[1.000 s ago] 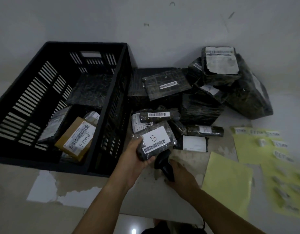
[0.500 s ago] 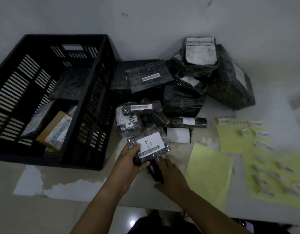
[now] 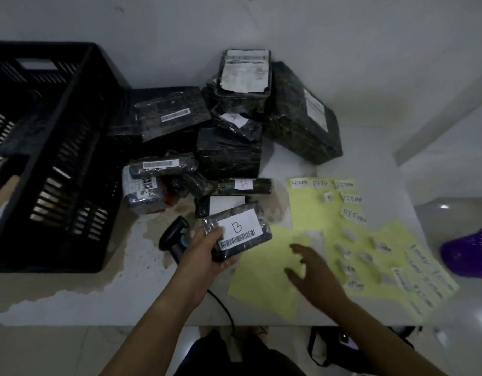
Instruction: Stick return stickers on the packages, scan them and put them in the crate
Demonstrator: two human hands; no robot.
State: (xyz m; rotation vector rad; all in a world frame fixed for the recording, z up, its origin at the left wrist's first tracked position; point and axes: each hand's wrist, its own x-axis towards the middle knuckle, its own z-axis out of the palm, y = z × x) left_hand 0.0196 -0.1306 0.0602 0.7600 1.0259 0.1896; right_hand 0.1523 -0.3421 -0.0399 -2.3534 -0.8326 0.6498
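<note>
- The left hand [image 3: 207,252] has a tight grip on a small black package [image 3: 242,226]. The thumb lies on top beside the white label and the fingers curl under it.
- The package is held just above the worktop [image 3: 370,158], between the scanner and the yellow sheets. It is outside the black crate [image 3: 71,172].
- The right hand [image 3: 313,270] holds nothing. Its grip is wide apart, with the fingers spread over a yellow sheet [image 3: 261,283] (I cannot tell if they touch the paper).
- The package's label has a big hand-drawn "B" with a barcode under it.
- White stickers [image 3: 353,216] on the yellow sheets say "RETURN" in handwriting. The ones lower down are too blurry to read.
- The black barcode scanner [image 3: 177,236] lies on the worktop just left of the left hand.
- Behind it, a pile of black wrapped packages [image 3: 229,150] sits beside the crate. Some have barcodes on them.
</note>
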